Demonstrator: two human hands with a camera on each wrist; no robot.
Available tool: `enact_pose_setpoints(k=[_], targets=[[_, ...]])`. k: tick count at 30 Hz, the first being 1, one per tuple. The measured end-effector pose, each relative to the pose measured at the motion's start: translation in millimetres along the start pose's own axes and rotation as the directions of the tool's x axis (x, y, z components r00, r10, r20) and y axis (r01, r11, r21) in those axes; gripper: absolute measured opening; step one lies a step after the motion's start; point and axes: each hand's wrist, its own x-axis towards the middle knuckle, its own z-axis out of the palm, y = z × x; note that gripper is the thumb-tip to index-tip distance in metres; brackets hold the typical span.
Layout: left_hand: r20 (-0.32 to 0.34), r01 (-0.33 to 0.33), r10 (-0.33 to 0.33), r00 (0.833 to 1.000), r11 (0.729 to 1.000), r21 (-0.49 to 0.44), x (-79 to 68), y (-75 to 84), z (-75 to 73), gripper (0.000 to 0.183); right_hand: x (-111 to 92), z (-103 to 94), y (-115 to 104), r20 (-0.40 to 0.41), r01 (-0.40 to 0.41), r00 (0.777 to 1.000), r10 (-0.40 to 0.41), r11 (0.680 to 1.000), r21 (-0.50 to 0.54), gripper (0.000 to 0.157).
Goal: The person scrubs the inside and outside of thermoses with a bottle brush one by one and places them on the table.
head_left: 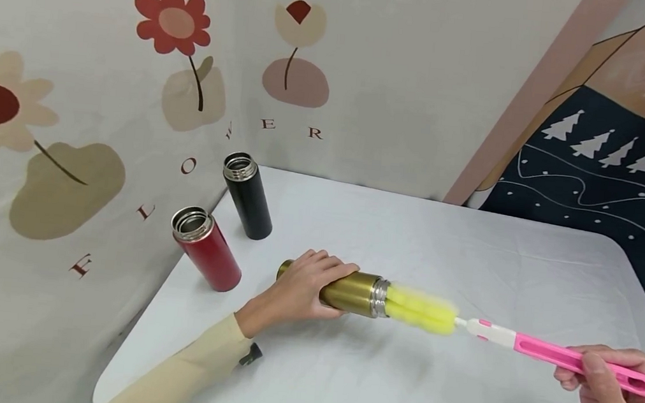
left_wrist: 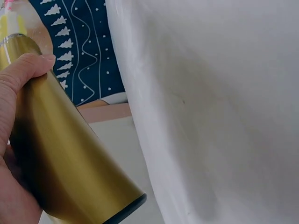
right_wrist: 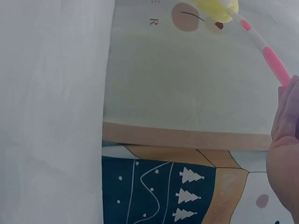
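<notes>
My left hand [head_left: 309,287] grips a gold metal flask [head_left: 356,293] laid on its side, its open threaded mouth facing right. In the left wrist view the thumb lies along the flask [left_wrist: 70,154], whose dark base points down. My right hand [head_left: 622,394] holds the pink handle [head_left: 557,353] of a bottle brush, thumb on top. The brush's yellow sponge head [head_left: 419,309] meets the flask's mouth, with most of the sponge outside it. The right wrist view catches my right hand [right_wrist: 285,126] at its edge, with the pink and white handle [right_wrist: 275,65] leading to the sponge.
A red flask [head_left: 211,252] and a black flask [head_left: 249,201] stand upright and uncapped at the left of the white-covered table [head_left: 524,264]. Cloth printed with flowers [head_left: 389,92] hangs behind and to the left. A dark tree-patterned cloth [head_left: 606,181] is at the right.
</notes>
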Motion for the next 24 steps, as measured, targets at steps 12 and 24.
enact_pose_setpoints(k=[12, 24], targets=[[0.015, 0.0, -0.001, 1.0, 0.998, 0.063, -1.8, 0.1, -5.8, 0.073, 0, 25.9, 16, 0.04, -0.08, 0.996, 0.084, 0.993, -0.086, 0.007], [-0.022, -0.025, 0.026, 0.999, 0.999, 0.025, -11.4, -0.8, -5.3, 0.071, -9, 55.3, 27, 0.094, -0.109, 0.988, 0.122, 0.984, -0.139, 0.006]])
